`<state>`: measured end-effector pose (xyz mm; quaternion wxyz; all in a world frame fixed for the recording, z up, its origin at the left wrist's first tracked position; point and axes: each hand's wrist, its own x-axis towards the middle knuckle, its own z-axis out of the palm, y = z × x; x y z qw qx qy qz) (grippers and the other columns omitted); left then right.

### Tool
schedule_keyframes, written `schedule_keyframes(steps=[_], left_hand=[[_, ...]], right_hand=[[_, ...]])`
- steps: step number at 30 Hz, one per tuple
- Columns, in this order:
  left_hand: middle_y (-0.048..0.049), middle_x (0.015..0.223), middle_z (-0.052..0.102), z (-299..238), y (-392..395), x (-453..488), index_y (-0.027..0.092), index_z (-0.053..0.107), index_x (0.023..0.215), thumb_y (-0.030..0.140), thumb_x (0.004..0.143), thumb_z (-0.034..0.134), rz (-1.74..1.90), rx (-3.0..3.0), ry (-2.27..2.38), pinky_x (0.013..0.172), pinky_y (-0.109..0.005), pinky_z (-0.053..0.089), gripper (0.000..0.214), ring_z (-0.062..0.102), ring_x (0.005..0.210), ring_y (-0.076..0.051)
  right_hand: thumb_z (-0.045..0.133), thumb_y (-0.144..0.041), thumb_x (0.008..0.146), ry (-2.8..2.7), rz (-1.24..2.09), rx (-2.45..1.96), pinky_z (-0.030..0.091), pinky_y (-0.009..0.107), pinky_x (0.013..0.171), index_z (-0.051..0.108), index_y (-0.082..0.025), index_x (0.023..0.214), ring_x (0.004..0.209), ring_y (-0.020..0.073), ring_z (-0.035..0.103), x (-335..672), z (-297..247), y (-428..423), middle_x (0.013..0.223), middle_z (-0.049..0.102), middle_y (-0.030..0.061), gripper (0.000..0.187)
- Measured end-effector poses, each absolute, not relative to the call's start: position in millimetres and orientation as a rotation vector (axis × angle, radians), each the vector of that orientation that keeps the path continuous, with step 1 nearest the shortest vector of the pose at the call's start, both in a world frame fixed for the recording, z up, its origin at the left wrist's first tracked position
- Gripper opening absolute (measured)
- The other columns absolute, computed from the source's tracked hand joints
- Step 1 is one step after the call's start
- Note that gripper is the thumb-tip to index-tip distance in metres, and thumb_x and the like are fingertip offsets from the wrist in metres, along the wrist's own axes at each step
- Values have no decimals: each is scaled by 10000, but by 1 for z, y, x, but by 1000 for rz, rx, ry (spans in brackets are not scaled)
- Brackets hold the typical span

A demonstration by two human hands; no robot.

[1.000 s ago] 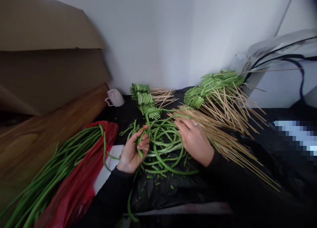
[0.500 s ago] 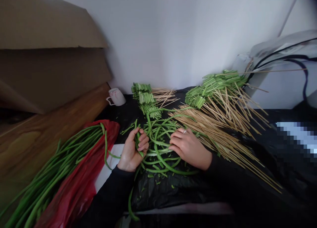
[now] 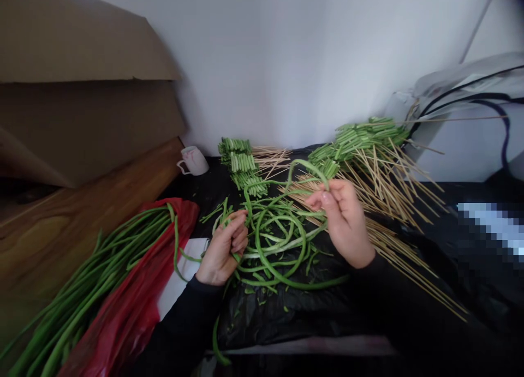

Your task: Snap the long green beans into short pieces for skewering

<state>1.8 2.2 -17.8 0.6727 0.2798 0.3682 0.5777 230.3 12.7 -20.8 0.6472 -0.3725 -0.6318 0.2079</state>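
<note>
My left hand (image 3: 224,247) is closed around some short green bean pieces, mostly hidden by its fingers. My right hand (image 3: 344,219) pinches a long green bean (image 3: 308,164) near one end, and the bean arches up from the fingertips. Between and beneath both hands lies a tangle of long beans (image 3: 282,281) with cut bits among them. Behind the pile are cut bean pieces threaded in rows on skewers (image 3: 242,162). A larger stack of threaded beans (image 3: 368,137) sits at the back right. Loose wooden skewers (image 3: 393,246) are spread beside and under my right arm.
At the left, a red plastic bag (image 3: 123,306) holds many long beans (image 3: 94,268) on a wooden surface (image 3: 139,175). A white mug (image 3: 194,161) stands near the wall, below a large cardboard box (image 3: 90,120). Black plastic sheeting (image 3: 278,322) covers the work surface.
My right hand has lifted from the bean pile and moved up and right, raising a long bean by its end. My left hand stays nearly in place, still closed on the pieces.
</note>
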Motion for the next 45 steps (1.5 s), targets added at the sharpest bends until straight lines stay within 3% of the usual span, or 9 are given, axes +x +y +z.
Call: schedule_keyframes(steps=[5, 9, 17, 22, 26, 32, 36, 41, 45], left_hand=[[100, 503, 279, -19, -5, 8, 109, 643, 954, 352, 770, 742, 1173, 910, 932, 363, -120, 172, 321, 203, 411, -18], [98, 524, 272, -18, -6, 8, 118, 629, 860, 339, 740, 769, 1111, 859, 889, 360, -116, 160, 288, 175, 423, -15], [99, 535, 275, -14, -3, 12, 122, 581, 749, 235, 744, 744, 1400, 736, 918, 336, -107, 185, 198, 222, 388, 1], [89, 578, 383, -11, 4, 3, 120, 599, 829, 190, 758, 707, 1525, 560, 926, 316, -115, 185, 147, 261, 371, 12], [73, 627, 468, -13, 4, 3, 103, 639, 918, 206, 736, 742, 1497, 631, 959, 327, -115, 186, 233, 266, 379, 24], [19, 649, 572, -17, -8, 16, 106, 698, 965, 316, 752, 744, 1281, 947, 1043, 356, -149, 158, 303, 262, 393, 9], [-28, 698, 649, -19, -13, 21, 123, 716, 937, 350, 746, 749, 1273, 1078, 1093, 378, -166, 168, 299, 292, 407, -6], [-43, 687, 672, -20, -15, 22, 142, 727, 946, 349, 739, 756, 1193, 1182, 1130, 401, -171, 213, 294, 323, 423, -23], [-19, 660, 642, -21, -10, 18, 145, 716, 988, 315, 698, 790, 1298, 1120, 1138, 388, -161, 196, 344, 310, 412, -15]], right_hand=[[401, -108, 944, -2054, -104, -816, 451, 356, 769, 580, -191, 1139, 856, 201, 598, 220, -29, 3, 924, 667, 72, 277], [410, -124, 948, -2370, -338, -800, 393, 369, 762, 624, -176, 1119, 832, 211, 549, 214, -32, 0, 848, 653, 60, 279], [471, -119, 921, -2340, -475, -1081, 308, 443, 940, 662, -194, 1013, 977, 246, 511, 221, -27, 1, 854, 645, 69, 226], [469, -109, 916, -2143, -563, -1272, 282, 467, 981, 675, -202, 1004, 983, 254, 499, 234, -26, 5, 842, 637, 73, 243], [461, -90, 897, -1962, -548, -1347, 291, 481, 976, 664, -181, 1099, 1037, 280, 493, 237, -25, 7, 926, 655, 100, 300], [497, -205, 901, -2187, -270, -1010, 295, 475, 1029, 566, -150, 1277, 1188, 274, 471, 213, -27, -5, 1195, 636, 110, 386], [534, -375, 920, -2261, -247, -995, 229, 537, 1060, 570, -146, 1266, 1193, 293, 481, 205, -30, -9, 1146, 663, 115, 416], [519, -246, 948, -2174, -347, -1087, 240, 498, 1049, 650, -197, 1141, 1036, 235, 568, 208, -35, -5, 858, 702, 51, 238], [531, -197, 933, -2089, -424, -1214, 228, 499, 1048, 671, -213, 1098, 980, 229, 571, 216, -35, 1, 786, 673, 34, 217]])
